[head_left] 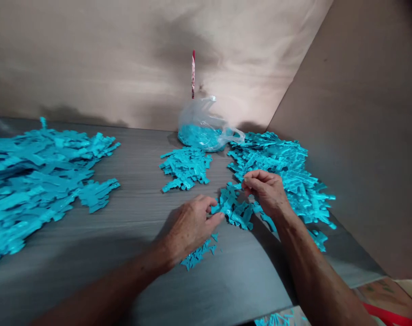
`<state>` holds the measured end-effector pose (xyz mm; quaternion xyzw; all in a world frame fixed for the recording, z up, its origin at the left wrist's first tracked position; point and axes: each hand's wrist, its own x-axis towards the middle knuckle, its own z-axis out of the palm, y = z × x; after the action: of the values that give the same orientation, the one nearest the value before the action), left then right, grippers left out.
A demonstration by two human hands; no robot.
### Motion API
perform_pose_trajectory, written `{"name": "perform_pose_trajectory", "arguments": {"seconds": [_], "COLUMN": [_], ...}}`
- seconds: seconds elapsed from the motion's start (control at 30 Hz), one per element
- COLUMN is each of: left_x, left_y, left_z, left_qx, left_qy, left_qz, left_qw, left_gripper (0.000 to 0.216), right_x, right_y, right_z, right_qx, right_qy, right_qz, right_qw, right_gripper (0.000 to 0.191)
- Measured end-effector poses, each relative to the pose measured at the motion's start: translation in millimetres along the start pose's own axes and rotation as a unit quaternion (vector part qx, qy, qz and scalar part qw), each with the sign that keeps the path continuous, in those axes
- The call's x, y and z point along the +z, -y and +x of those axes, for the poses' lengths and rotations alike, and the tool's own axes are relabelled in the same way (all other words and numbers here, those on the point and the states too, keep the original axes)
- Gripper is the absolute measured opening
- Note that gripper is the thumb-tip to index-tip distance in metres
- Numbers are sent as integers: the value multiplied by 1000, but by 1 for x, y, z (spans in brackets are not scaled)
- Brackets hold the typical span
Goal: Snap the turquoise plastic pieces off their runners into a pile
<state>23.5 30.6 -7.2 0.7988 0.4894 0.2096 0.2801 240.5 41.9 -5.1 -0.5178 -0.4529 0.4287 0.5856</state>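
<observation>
My left hand [195, 222] is at the left edge of a small loose heap of turquoise plastic pieces [238, 213], its thumb and index finger apart with turquoise plastic showing between them. Above the heap's right side, my right hand [267, 190] is closed in a pinch. A turquoise plastic piece [235, 186] meets its fingertips, which mostly hide the end. Below my left hand lie small turquoise scraps [197, 256], partly covered by the wrist.
A large turquoise pile [39, 176] spreads on the left, another [280, 163] on the right. Behind a middle pile [187, 167] sits a clear plastic bag [202, 117] holding turquoise pieces. A red-and-white stick [193, 74] stands near the back wall. Thin turquoise strips [275, 319] lie below the table's front edge.
</observation>
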Motion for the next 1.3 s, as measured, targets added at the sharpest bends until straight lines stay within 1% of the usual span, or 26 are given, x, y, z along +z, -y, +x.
{"name": "perform_pose_trajectory", "arguments": {"seconds": [0.07,0.13,0.27,0.4,0.47,0.53,0.6,0.67,0.73,0.83,0.9,0.97,1.07,1.2,1.3], "left_x": [8,15,23,19,13,8,1,-5,-9,-12,-11,-9,-8,-8,-8], "left_y": [-5,-6,-2,2,3,5,7,10,12,14,13,12,11,9,9], "left_z": [6,12,20,21,19,16,13,9,4,-2,-5,-8,-10,-12,-12], "left_qx": [-7,-20,-24,-26,-33,-49,-74,-101,-125,-152,-162,-163,-155,-140,-145], "left_qy": [1,6,9,15,21,29,30,23,11,-2,-8,-12,-13,-16,-17], "left_qz": [46,70,55,27,-1,-61,-134,-185,-213,-244,-262,-282,-303,-311,-369], "left_qw": [999,997,998,999,999,997,988,977,969,958,951,945,940,940,918], "left_gripper": [28,26,18,19,20,20,19,18,19,22,23,23,20,16,24], "right_x": [1,0,-3,-6,-6,-6,-6,-6,-4,0,6,11,18,23,26], "right_y": [-2,-4,-6,-8,-8,-7,-6,-4,-2,3,4,4,2,-3,-6], "right_z": [1,2,6,9,9,9,7,5,2,-5,-10,-14,-18,-20,-23], "right_qx": [18,30,35,32,32,33,36,42,44,51,59,59,64,75,75], "right_qy": [7,12,17,5,8,12,21,40,75,149,195,217,220,212,208], "right_qz": [-1,-11,-26,-21,-16,-12,-2,14,32,47,35,10,-11,-12,-11], "right_qw": [1000,999,999,999,999,999,999,998,996,986,978,974,973,974,975], "right_gripper": [7,9,9,10,10,10,11,10,7,3,1,1,2,8,10]}}
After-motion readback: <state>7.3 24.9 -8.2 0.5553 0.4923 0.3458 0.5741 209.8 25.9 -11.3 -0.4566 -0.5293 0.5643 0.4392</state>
